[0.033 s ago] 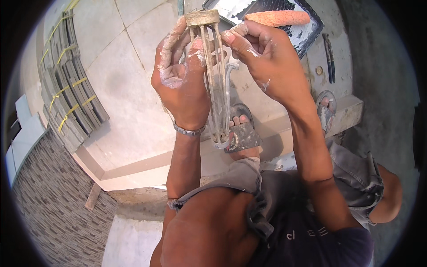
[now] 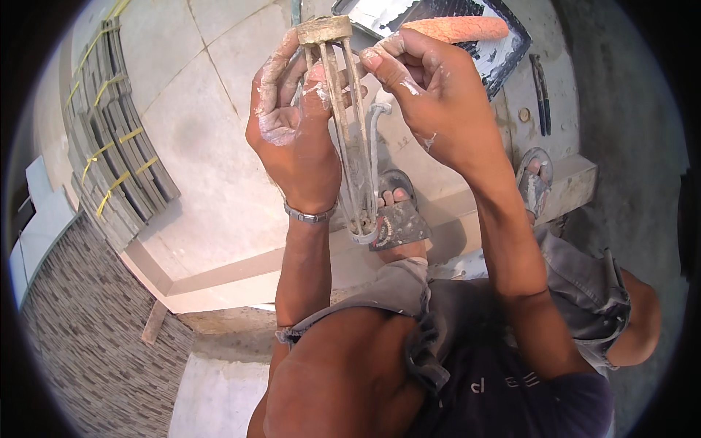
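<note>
My left hand [image 2: 296, 146] is wrapped around the upper part of a paint roller frame [image 2: 336, 95]. The frame is a dirty wire cage with a beige round cap [image 2: 324, 31] at its far end and a pale ring at its near end. A grey bent rod [image 2: 374, 135] runs beside the cage. My right hand [image 2: 445, 109] is closed in a pinch just right of the bars; whatever its fingertips hold is hidden. White paint smears both hands. An orange fuzzy roller cover [image 2: 460, 29] lies across a black paint tray [image 2: 517, 47] at the far right.
Strapped bundles of grey stone strips [image 2: 120, 131] lie on the tiled floor at left. Two thin black sticks [image 2: 541, 95] and a small round disc [image 2: 524, 114] are below the tray. A step edge [image 2: 234, 274] crosses near my sandalled feet.
The cage's capped end has shifted slightly left along with my left hand. A wider gap shows between its bars and my right fingertips.
</note>
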{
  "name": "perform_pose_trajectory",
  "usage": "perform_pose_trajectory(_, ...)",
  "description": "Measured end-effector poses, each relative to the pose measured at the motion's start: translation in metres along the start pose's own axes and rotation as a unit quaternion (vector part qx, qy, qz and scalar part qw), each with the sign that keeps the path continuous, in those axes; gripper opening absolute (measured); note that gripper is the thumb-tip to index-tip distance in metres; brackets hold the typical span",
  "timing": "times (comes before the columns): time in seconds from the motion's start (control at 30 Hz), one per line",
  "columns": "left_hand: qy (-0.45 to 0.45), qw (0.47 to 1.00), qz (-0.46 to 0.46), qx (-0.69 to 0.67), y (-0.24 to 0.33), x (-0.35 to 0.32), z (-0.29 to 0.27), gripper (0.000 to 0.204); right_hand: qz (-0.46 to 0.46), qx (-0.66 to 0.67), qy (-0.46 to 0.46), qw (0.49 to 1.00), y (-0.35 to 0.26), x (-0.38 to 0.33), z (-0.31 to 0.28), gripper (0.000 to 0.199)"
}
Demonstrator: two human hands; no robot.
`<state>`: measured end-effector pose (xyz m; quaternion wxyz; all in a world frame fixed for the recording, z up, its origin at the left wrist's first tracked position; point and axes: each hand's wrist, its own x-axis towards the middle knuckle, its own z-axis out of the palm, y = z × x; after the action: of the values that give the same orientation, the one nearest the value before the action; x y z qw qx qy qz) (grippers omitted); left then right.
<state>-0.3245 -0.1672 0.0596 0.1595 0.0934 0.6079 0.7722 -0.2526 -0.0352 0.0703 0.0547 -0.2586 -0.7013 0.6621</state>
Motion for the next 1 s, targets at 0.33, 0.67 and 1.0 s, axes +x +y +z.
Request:
perform_pose_trajectory(0.33, 0.015, 0.990, -0.103, -0.095, -0.002, 0.028, -0.048, 0.049, -0.055, 0.034, 0.015, 0.998, 0.009, 0.001, 0.034, 0.019)
perform_pose_trajectory(0.67, 0.042, 0.984, -0.140, -0.098, -0.018, 0.021, -0.083, 0.040, -0.019, 0.139, 0.034, 0.989, 0.036, 0.014, 0.090, 0.024)
perform_pose_trajectory(1.0, 0.109, 0.987, -0.104, 0.053, -0.013, 0.017, -0.091, 0.038, -0.063, 0.201, 0.089, 0.974, 0.042, -0.001, 0.123, 0.020)
